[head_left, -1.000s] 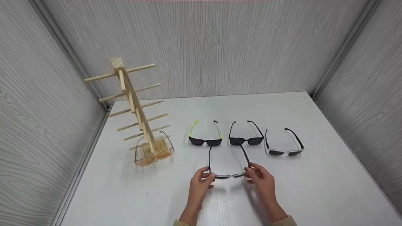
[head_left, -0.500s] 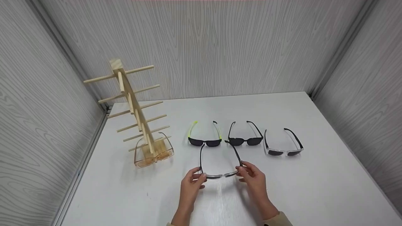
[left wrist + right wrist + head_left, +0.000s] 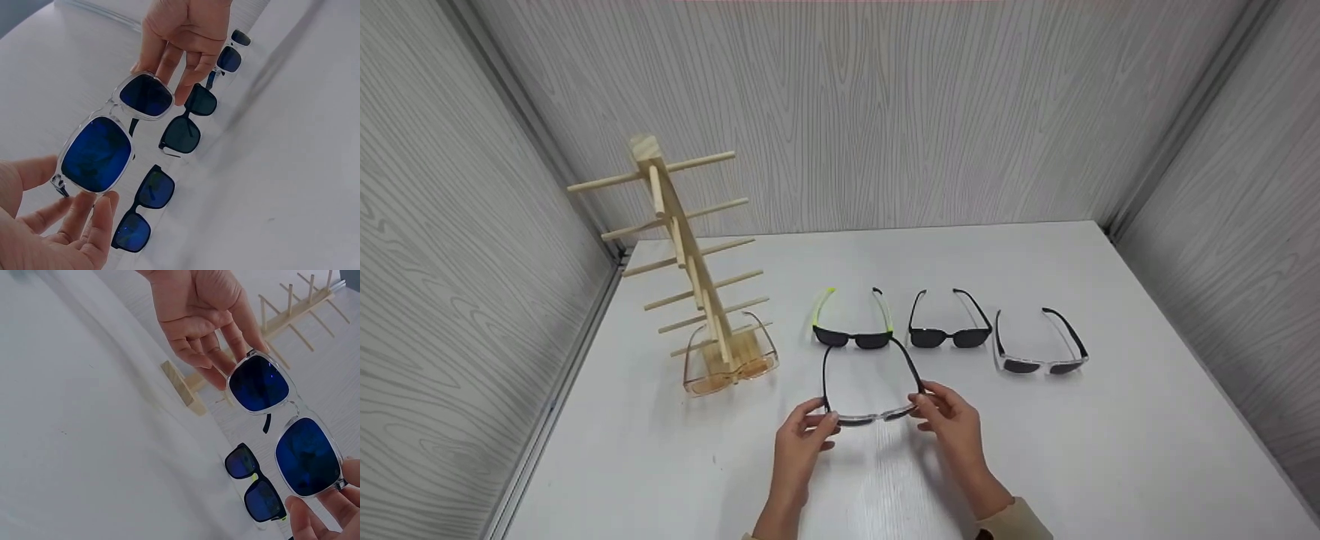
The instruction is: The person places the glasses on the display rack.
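Both hands hold one pair of clear-framed sunglasses point(image 3: 856, 420) with blue-mirrored lenses and black temples, spread open and raised over the table. My left hand point(image 3: 799, 446) pinches the frame's left corner, and my right hand point(image 3: 952, 427) pinches the right corner. The temples point away from me, their tips overlapping the black sunglasses with neon-yellow temples point(image 3: 852, 339) in the head view. In the left wrist view the lenses point(image 3: 97, 154) face the camera, thumb and fingertips at the hinge. The right wrist view shows both hands at opposite ends of the same frame.
A wooden display rack point(image 3: 682, 240) with several pegs stands at the left; amber-tinted glasses point(image 3: 731, 377) sit around its base. All-black sunglasses point(image 3: 950, 339) and another clear-framed pair point(image 3: 1042, 367) lie to the right on the white table point(image 3: 1110, 450). Grey wood-grain panels point(image 3: 840, 112) enclose the table.
Both hands have carried the clear-framed sunglasses to the left, from in front of the all-black pair to in front of the yellow-templed pair. The grip looks the same.
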A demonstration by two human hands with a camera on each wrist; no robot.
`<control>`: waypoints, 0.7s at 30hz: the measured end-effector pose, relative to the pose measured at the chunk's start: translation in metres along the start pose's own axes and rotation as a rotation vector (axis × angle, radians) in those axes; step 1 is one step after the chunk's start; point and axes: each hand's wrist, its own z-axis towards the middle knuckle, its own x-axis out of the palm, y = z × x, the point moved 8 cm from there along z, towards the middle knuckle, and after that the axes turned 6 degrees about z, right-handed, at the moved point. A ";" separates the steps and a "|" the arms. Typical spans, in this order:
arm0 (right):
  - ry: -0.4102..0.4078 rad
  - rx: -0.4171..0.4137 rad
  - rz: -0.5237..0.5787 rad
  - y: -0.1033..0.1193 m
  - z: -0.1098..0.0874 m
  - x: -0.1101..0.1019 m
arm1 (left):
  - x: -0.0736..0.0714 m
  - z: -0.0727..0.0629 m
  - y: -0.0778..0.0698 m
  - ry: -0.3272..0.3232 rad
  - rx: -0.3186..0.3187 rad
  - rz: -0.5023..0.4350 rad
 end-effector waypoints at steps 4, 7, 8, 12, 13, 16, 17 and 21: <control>0.035 -0.010 -0.031 0.018 -0.004 0.013 | -0.008 -0.002 -0.002 -0.021 0.003 0.011; 0.057 -0.031 -0.039 0.024 -0.003 0.020 | -0.015 -0.003 -0.006 -0.039 0.011 0.012; 0.063 -0.037 -0.037 0.026 -0.003 0.022 | -0.017 -0.004 -0.007 -0.045 0.015 0.010; 0.087 -0.058 -0.020 0.031 -0.001 0.032 | -0.025 -0.004 -0.010 -0.073 0.025 0.006; 0.093 -0.063 -0.020 0.032 0.000 0.034 | -0.027 -0.004 -0.011 -0.081 0.025 0.004; 0.108 -0.068 -0.010 0.035 0.001 0.040 | -0.034 -0.006 -0.015 -0.102 0.031 -0.005; 0.113 -0.071 -0.007 0.036 0.002 0.042 | -0.036 -0.006 -0.016 -0.107 0.036 -0.008; 0.129 -0.075 0.015 0.038 0.004 0.049 | -0.043 -0.008 -0.023 -0.118 0.060 -0.017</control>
